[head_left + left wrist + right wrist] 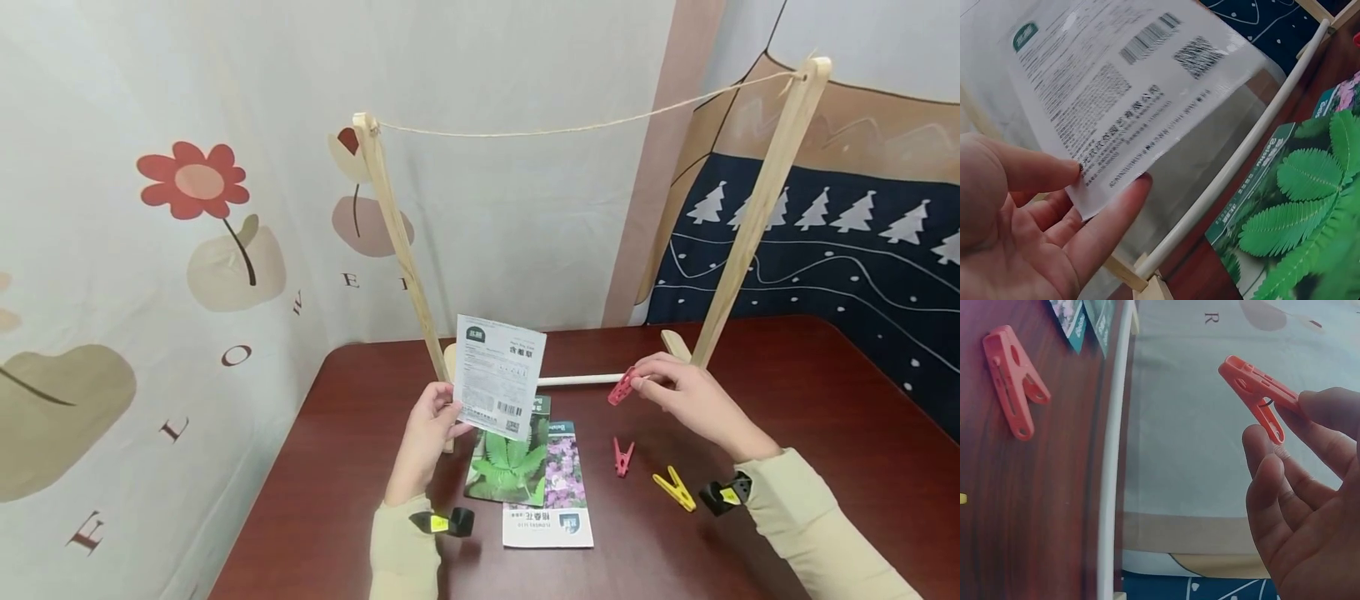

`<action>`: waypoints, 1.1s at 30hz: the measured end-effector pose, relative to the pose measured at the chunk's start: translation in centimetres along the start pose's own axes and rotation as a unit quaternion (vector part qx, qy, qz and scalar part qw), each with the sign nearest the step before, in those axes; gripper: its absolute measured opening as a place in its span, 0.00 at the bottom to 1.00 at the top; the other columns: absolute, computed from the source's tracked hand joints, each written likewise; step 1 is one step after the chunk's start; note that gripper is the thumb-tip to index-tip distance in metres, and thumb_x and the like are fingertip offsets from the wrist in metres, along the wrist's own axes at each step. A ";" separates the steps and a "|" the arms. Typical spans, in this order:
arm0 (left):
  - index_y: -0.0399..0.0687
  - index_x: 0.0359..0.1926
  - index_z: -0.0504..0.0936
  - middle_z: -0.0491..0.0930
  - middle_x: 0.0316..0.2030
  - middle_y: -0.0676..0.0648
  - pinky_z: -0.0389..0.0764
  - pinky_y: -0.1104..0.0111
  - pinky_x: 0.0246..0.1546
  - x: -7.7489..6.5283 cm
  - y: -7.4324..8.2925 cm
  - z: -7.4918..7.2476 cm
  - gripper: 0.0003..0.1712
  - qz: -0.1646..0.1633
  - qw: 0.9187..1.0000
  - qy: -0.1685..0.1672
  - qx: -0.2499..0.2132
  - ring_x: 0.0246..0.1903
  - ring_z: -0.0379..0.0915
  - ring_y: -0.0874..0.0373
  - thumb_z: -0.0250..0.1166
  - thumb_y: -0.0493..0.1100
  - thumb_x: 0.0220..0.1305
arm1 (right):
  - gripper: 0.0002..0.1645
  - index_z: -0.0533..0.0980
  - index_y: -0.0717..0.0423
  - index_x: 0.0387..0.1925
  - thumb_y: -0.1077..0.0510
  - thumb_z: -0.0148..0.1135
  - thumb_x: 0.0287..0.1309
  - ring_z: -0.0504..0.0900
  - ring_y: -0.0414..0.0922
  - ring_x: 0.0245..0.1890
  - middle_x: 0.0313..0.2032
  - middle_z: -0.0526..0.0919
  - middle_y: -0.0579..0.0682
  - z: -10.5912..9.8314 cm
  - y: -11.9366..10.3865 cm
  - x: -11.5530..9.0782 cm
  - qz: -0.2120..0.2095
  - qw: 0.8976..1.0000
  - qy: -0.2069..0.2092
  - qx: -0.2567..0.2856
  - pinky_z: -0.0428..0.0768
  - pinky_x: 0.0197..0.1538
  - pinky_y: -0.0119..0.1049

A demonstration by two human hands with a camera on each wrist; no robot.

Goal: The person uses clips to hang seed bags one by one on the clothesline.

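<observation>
A white printed seed packet (498, 375), its text and barcode side showing, is pinched at its lower left corner by my left hand (431, 429). In the left wrist view the thumb lies on the packet's (1116, 94) printed face. My right hand (693, 400) pinches a red clothespin (622, 387) by its handle ends; in the right wrist view this clothespin (1257, 397) points up and left. Below the raised packet lie a green-leaf seed packet (506, 467) and, partly under it, a purple-flower seed packet (551, 529).
A second red clothespin (622, 458) and a yellow clothespin (677, 489) lie on the dark red table (315, 500). Behind stands a wooden frame with a left post (401, 237), a right post (761, 208), a sagging string (525, 133) between them and a white rod (581, 380) low down.
</observation>
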State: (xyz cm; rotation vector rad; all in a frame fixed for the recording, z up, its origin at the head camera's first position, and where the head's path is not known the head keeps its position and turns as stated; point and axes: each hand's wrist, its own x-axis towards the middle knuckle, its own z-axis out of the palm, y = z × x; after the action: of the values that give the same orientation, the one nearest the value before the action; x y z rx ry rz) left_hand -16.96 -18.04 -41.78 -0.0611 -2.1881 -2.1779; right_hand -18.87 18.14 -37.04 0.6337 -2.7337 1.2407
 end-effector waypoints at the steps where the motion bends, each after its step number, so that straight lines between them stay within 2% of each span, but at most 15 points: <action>1: 0.38 0.46 0.65 0.72 0.41 0.37 0.77 0.58 0.38 0.0 0.0 0.0 0.11 0.003 1.000 0.002 -0.011 0.39 0.75 0.49 0.48 0.29 0.63 | 0.11 0.77 0.41 0.39 0.45 0.56 0.56 0.75 0.40 0.35 0.39 0.75 0.39 -0.1 -0.1 0.0 -0.005 1.000 0.002 -0.003 0.78 0.32 0.34; 5: 0.38 0.48 0.64 0.72 0.41 0.37 0.78 0.57 0.37 0.2 -0.1 0.1 0.13 0.031 0.999 0.006 -0.032 0.38 0.74 0.49 0.48 0.28 0.62 | 0.10 0.77 0.41 0.39 0.46 0.56 0.56 0.75 0.38 0.36 0.39 0.76 0.39 -0.5 -0.5 0.1 -0.016 1.000 0.005 -0.015 0.78 0.33 0.34; 7: 0.38 0.49 0.63 0.73 0.40 0.38 0.78 0.60 0.37 1.3 -2.2 -0.4 0.14 0.067 0.996 -0.008 -0.061 0.37 0.74 0.51 0.49 0.29 0.61 | 0.10 0.77 0.41 0.39 0.46 0.56 0.56 0.75 0.38 0.36 0.39 0.76 0.39 -0.7 -0.8 0.2 -0.017 1.000 0.005 -0.022 0.77 0.33 0.34; 10: 0.39 0.51 0.62 0.72 0.40 0.38 0.78 0.58 0.37 1.3 -2.2 -0.3 0.17 0.081 0.994 -0.001 -0.073 0.37 0.73 0.51 0.50 0.29 0.60 | 0.11 0.77 0.41 0.39 0.45 0.56 0.57 0.75 0.38 0.36 0.39 0.76 0.39 -1.0 -1.2 0.3 -0.018 0.999 0.004 -0.036 0.77 0.34 0.34; 12: 0.41 0.52 0.63 0.72 0.41 0.38 0.77 0.56 0.39 1.3 -2.0 -0.2 0.19 0.074 0.994 0.008 -0.083 0.38 0.73 0.51 0.51 0.28 0.59 | 0.11 0.77 0.41 0.39 0.45 0.55 0.57 0.73 0.38 0.37 0.39 0.76 0.39 -1.2 -1.5 0.5 -0.021 0.999 0.004 -0.042 0.77 0.35 0.34; 14: 0.43 0.53 0.62 0.71 0.42 0.37 0.75 0.52 0.41 0.3 0.3 0.3 0.22 0.046 0.996 0.034 -0.074 0.39 0.72 0.49 0.51 0.27 0.58 | 0.11 0.78 0.41 0.39 0.45 0.55 0.57 0.72 0.38 0.38 0.40 0.76 0.39 -1.4 -1.7 0.6 -0.026 0.998 0.006 -0.048 0.76 0.35 0.33; 16: 0.46 0.53 0.62 0.72 0.43 0.38 0.75 0.53 0.42 0.3 0.5 0.5 0.24 0.041 0.995 0.046 -0.084 0.39 0.72 0.50 0.52 0.26 0.57 | 0.11 0.78 0.42 0.39 0.45 0.55 0.57 0.72 0.38 0.38 0.40 0.75 0.40 -1.7 -1.9 0.7 -0.029 0.998 0.009 -0.050 0.76 0.34 0.33; 19: 0.46 0.53 0.62 0.72 0.43 0.39 0.76 0.56 0.41 0.5 0.7 0.6 0.24 0.058 0.991 0.071 -0.095 0.38 0.72 0.51 0.53 0.26 0.57 | 0.11 0.78 0.41 0.39 0.45 0.56 0.57 0.74 0.38 0.36 0.40 0.75 0.39 -2.1 -2.2 0.9 -0.030 0.998 0.010 -0.049 0.76 0.34 0.33; 20: 0.45 0.52 0.62 0.72 0.42 0.40 0.77 0.58 0.40 1.1 -0.3 0.4 0.23 0.079 0.988 0.070 -0.110 0.38 0.72 0.52 0.53 0.26 0.57 | 0.11 0.78 0.42 0.39 0.45 0.56 0.56 0.74 0.38 0.35 0.40 0.75 0.39 -2.3 -2.3 1.0 -0.030 0.998 0.011 -0.048 0.76 0.34 0.33; 24: 0.44 0.49 0.63 0.72 0.43 0.40 0.77 0.58 0.40 1.4 -0.2 0.4 0.20 0.114 0.982 0.085 -0.123 0.39 0.72 0.51 0.53 0.27 0.58 | 0.10 0.77 0.42 0.38 0.46 0.56 0.56 0.74 0.38 0.35 0.39 0.76 0.39 -2.9 -2.8 1.3 -0.035 0.998 0.012 -0.054 0.76 0.35 0.34; 26: 0.44 0.49 0.64 0.72 0.44 0.40 0.76 0.57 0.41 1.4 -0.1 0.4 0.19 0.118 0.981 0.084 -0.129 0.40 0.72 0.51 0.54 0.27 0.58 | 0.11 0.77 0.42 0.38 0.46 0.56 0.57 0.73 0.38 0.35 0.39 0.76 0.39 -3.1 -3.0 1.5 -0.043 0.997 0.014 -0.064 0.76 0.35 0.34; 27: 0.44 0.50 0.64 0.72 0.44 0.40 0.76 0.56 0.42 0.9 1.0 0.6 0.19 0.105 0.983 0.092 -0.118 0.40 0.72 0.50 0.54 0.27 0.58 | 0.11 0.77 0.42 0.38 0.46 0.56 0.57 0.73 0.38 0.36 0.39 0.76 0.39 -3.3 -3.1 1.6 -0.045 0.996 0.015 -0.069 0.76 0.35 0.34; 33: 0.43 0.52 0.65 0.72 0.46 0.40 0.77 0.61 0.41 1.1 1.6 0.9 0.20 0.097 0.983 0.094 -0.127 0.43 0.71 0.48 0.54 0.27 0.59 | 0.12 0.77 0.42 0.39 0.44 0.54 0.57 0.73 0.39 0.36 0.38 0.76 0.40 -4.1 -3.9 2.2 -0.042 0.996 0.021 -0.070 0.76 0.35 0.35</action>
State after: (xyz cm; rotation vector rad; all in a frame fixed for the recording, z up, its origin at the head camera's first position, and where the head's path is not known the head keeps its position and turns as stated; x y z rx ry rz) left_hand -17.94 -17.15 -40.14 -0.0721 -1.7215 -2.2369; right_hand -19.71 18.15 -31.02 0.6911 -2.7001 1.0227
